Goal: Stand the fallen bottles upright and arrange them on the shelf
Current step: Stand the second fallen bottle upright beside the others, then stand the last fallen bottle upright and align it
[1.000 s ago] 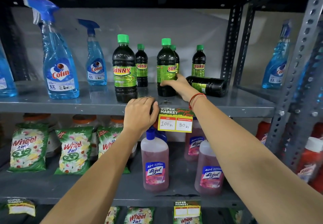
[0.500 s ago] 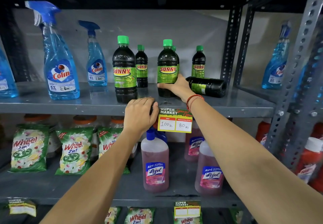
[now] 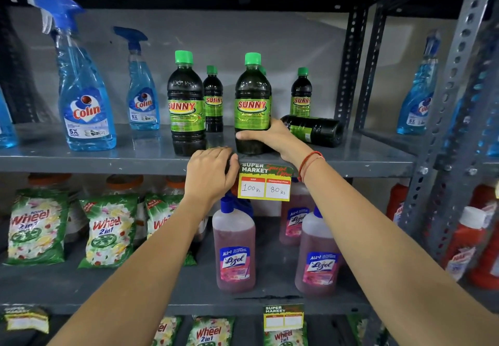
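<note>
Several dark Sunny bottles with green caps stand on the grey upper shelf (image 3: 108, 160). My right hand (image 3: 270, 137) grips the lower part of one upright front bottle (image 3: 252, 102), label facing me. Just right of it, another Sunny bottle (image 3: 313, 129) lies on its side, its base toward the right. A second front bottle (image 3: 185, 102) stands to the left, with smaller-looking ones (image 3: 213, 100) (image 3: 301, 93) behind. My left hand (image 3: 210, 175) rests curled over the shelf's front edge, holding no bottle.
Blue Colin spray bottles (image 3: 83, 89) (image 3: 141, 89) stand at the shelf's left, another (image 3: 420, 89) in the right bay. A price tag (image 3: 266, 182) hangs on the shelf edge. Lizol bottles (image 3: 233, 251) and Wheel packets (image 3: 35, 227) fill the lower shelf. Metal uprights (image 3: 351, 65) bound the bay.
My right hand has turned the front bottle so its label faces forward and settled lower around it. My left hand stays on the shelf edge.
</note>
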Available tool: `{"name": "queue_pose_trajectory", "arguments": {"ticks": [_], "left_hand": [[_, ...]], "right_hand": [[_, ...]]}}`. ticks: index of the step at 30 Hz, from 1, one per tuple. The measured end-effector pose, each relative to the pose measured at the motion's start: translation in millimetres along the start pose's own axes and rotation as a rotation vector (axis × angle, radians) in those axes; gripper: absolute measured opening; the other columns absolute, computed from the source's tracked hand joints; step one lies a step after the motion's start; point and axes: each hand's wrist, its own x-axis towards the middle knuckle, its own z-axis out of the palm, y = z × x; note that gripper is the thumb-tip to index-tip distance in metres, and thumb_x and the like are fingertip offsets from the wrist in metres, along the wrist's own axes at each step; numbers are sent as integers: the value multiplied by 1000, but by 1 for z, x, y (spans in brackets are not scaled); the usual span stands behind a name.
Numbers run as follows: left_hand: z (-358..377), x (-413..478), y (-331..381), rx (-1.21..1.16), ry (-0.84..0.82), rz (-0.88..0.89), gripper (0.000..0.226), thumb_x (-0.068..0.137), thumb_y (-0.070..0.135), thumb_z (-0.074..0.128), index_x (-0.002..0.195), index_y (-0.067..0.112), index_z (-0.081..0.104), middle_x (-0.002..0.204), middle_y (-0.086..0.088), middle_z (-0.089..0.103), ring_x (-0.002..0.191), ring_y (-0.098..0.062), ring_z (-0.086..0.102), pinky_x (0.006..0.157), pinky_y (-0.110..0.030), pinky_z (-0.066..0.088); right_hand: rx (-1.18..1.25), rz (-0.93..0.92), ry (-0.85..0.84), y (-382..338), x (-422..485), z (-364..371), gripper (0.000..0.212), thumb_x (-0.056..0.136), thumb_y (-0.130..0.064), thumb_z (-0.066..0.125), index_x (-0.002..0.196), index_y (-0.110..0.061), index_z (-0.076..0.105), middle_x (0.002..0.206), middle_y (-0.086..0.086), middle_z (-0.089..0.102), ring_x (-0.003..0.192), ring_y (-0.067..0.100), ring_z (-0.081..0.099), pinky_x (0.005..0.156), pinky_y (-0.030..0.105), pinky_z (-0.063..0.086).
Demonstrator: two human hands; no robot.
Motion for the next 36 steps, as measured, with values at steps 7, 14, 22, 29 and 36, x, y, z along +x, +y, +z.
{"name": "queue_pose_trajectory", "arguments": {"ticks": [7, 14, 22, 29, 36], "left_hand": [[-4, -1, 0, -14, -2, 6, 41, 91, 29, 33, 85, 6, 67, 80, -9, 73, 71, -27, 66, 62, -33, 43], [-2, -2, 1, -45, 26, 13, 44, 92, 30, 31, 89, 5, 67, 84, -12, 73, 75, -30, 67, 68, -34, 45], [-3, -3, 44, -135, 318, -59, 30, 87, 29, 41, 100, 9, 59, 97, -14, 57, 88, -24, 45, 71, -36, 31], [12, 47, 116, -117, 77, 202, 36, 87, 30, 41, 94, 5, 65, 87, -11, 64, 78, -31, 59, 59, -39, 46], [42, 48, 125, 11, -96, 85, 60, 92, 45, 23, 79, 10, 70, 76, -7, 72, 68, -28, 66, 53, -31, 42]], "right_hand": [[9, -49, -25, -4, -14, -2, 34, 67, -32, 87, 96, -31, 67, 102, -7, 71, 106, 14, 64, 97, 31, 49], [70, -59, -27, -6, -23, -11, 55, 76, -35, 80, 123, -19, 56, 114, -5, 64, 107, 11, 58, 96, 28, 46], [71, -243, 416, -11, -20, -80, 29, 85, -28, 72, 103, -6, 65, 82, 0, 63, 79, 11, 60, 73, 19, 52], [-604, -38, 330, -17, 6, -126, 48, 81, -34, 75, 116, -4, 63, 113, 14, 66, 110, 28, 61, 93, 33, 47], [-944, 174, -34, -3, 22, -127, 81, 72, -58, 73, 133, -10, 51, 128, 12, 60, 107, 30, 58, 85, 30, 45]]}}
